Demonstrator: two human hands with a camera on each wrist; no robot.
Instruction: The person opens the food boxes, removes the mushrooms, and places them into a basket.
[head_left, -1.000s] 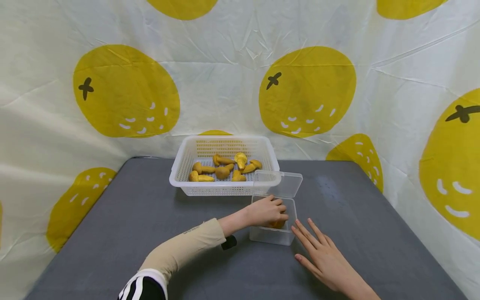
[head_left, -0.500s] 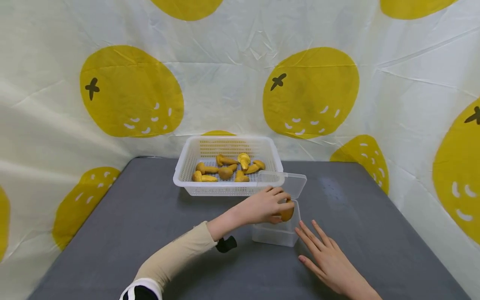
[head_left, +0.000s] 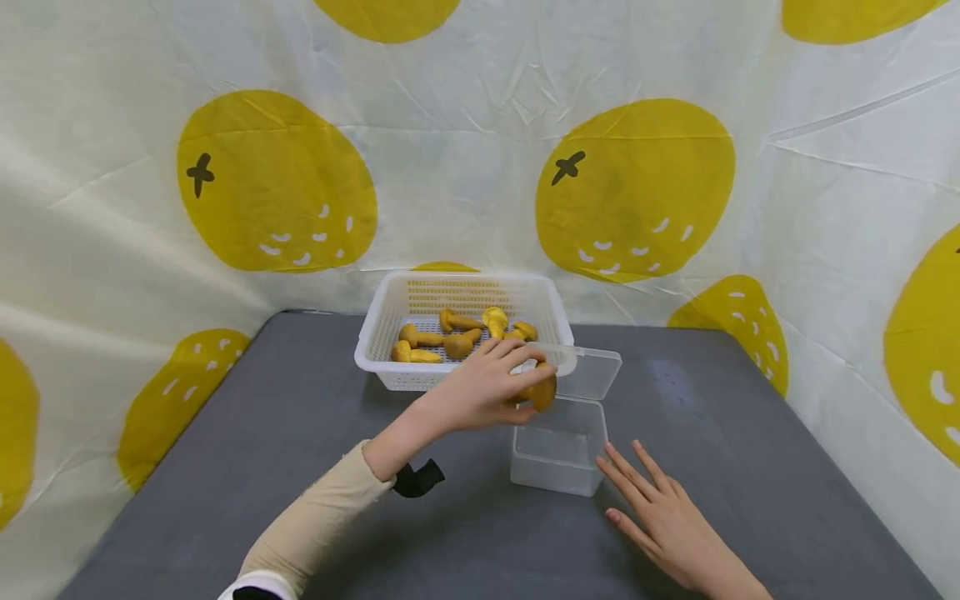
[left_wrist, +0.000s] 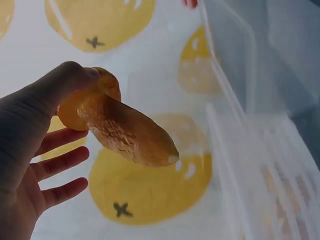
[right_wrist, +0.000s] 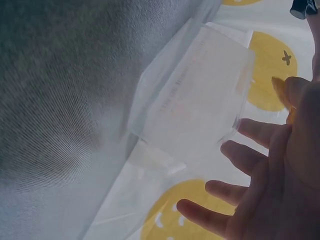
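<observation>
My left hand [head_left: 480, 387] pinches a brown mushroom [left_wrist: 125, 125] by its cap between thumb and forefinger, the stem pointing away in the left wrist view. It holds the mushroom above the back left of a clear plastic box [head_left: 558, 475], near the front rim of a white basket [head_left: 375, 367]. The box's hinged lid [head_left: 596, 375] stands open at the back, and no mushroom shows inside the box. My right hand [head_left: 667, 521] has its fingers spread, fingertips at the box's right side; the right wrist view shows them close to the box wall [right_wrist: 200, 85].
Several mushrooms [head_left: 423, 337] lie in the perforated basket behind the box. A dark grey cloth [head_left: 225, 467] covers the table. White sheeting [head_left: 450, 192] printed with yellow fruit encloses the back and sides. A black strap [head_left: 418, 477] hangs from the left wrist.
My left hand has lifted the mushroom out of the clear box and carried it back and left toward the basket. My right hand stays by the box.
</observation>
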